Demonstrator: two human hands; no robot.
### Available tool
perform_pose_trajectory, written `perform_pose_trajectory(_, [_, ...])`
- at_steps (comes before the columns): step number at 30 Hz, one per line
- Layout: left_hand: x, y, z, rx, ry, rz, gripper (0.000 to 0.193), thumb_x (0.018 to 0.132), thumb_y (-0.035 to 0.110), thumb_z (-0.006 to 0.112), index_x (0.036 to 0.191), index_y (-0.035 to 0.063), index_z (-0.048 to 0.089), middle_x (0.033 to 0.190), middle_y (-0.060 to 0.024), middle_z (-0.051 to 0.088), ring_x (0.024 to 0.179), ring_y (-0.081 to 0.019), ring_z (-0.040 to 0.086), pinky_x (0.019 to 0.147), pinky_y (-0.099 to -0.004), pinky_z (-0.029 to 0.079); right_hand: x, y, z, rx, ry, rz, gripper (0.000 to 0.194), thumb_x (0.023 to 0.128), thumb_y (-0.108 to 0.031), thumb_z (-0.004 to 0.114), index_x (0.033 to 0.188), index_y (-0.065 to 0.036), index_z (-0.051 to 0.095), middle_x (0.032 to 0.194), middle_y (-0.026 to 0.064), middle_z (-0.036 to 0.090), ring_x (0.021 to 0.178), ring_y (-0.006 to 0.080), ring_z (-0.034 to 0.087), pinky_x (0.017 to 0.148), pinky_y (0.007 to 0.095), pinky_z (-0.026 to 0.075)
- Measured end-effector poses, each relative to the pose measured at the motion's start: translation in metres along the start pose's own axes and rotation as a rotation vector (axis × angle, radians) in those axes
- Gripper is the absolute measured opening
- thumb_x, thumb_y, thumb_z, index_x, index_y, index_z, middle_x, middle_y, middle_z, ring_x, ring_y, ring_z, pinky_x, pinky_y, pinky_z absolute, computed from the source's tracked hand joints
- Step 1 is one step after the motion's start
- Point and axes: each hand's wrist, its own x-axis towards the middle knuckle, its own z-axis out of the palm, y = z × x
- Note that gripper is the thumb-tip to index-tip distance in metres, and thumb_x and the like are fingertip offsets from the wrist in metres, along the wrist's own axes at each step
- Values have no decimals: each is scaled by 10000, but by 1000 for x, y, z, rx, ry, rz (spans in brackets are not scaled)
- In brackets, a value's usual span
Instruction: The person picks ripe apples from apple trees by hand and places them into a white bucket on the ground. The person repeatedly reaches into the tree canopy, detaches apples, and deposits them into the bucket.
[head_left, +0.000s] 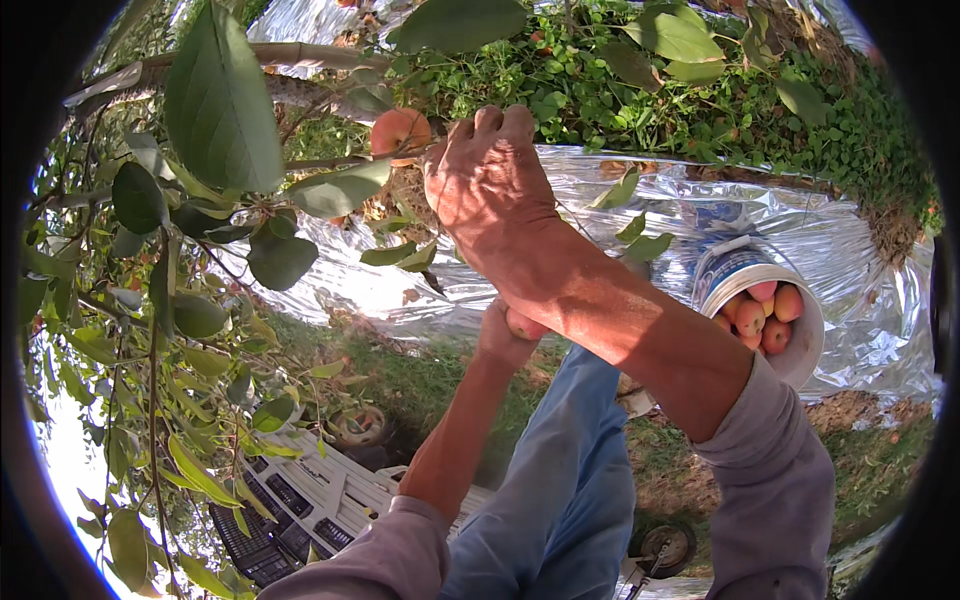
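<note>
My left hand (504, 334) is closed around a red-and-yellow apple (525, 325), just below my right forearm. Higher up, my right hand (487, 176) shows its back, with the fingers curled over and the palm hidden. A thin apple branch (337, 161) runs up to its thumb side; whether the hand grips the branch or a fruit behind it cannot be seen. Another apple (401, 133) hangs on the tree just left of that hand. To the right, a white plastic bucket (806, 352) with a blue label holds several apples (750, 318); its mouth faces me.
Leafy twigs (199, 311) crowd the left side, and a large leaf (217, 112) hangs close to the camera. Silver reflective film (862, 225) covers the ground beyond my legs (547, 465). Behind are a pale slatted cart (337, 487), black crates (259, 525) and a wheel (666, 547).
</note>
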Motion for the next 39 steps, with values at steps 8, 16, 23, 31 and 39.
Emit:
perform_pose_trajectory(8, [-35,79,2,187,-272,4,274,936,347,681,936,79,625,859,-156,622,798,-353,607,660,-489,496,-56,29,38,542,-51,70,233,910,-272,704,1041,-79,700,883,128,723,770,284,735,664,431,569])
perform_pose_trajectory(16, [-21,206,91,396,-465,212,455,1071,345,504,1448,92,521,1328,-238,627,918,-323,684,735,-462,594,-105,67,35,1091,204,461,441,810,-361,812,1159,-114,702,988,123,711,923,330,717,787,447,572])
perform_pose_trajectory(23, [30,204,155,722,-468,178,946,861,408,749,1628,115,278,1298,-265,625,815,-336,705,600,-446,586,-33,85,37,515,519,92,392,835,-347,796,1153,-141,697,1002,73,681,971,267,640,853,428,496])
perform_pose_trajectory(31, [50,210,156,730,-491,-31,890,851,388,766,1581,93,351,1178,-269,682,804,-374,727,671,-489,611,-3,103,27,297,513,-119,489,765,-361,789,1216,-250,636,1103,-20,600,1065,204,604,923,406,491])
perform_pose_trajectory(39, [52,223,147,722,-576,-90,828,904,410,726,1554,47,363,1235,-265,676,806,-357,751,683,-454,638,-4,118,25,144,452,-198,426,827,-374,748,1238,-309,653,1097,-38,653,1100,181,612,1007,391,482])
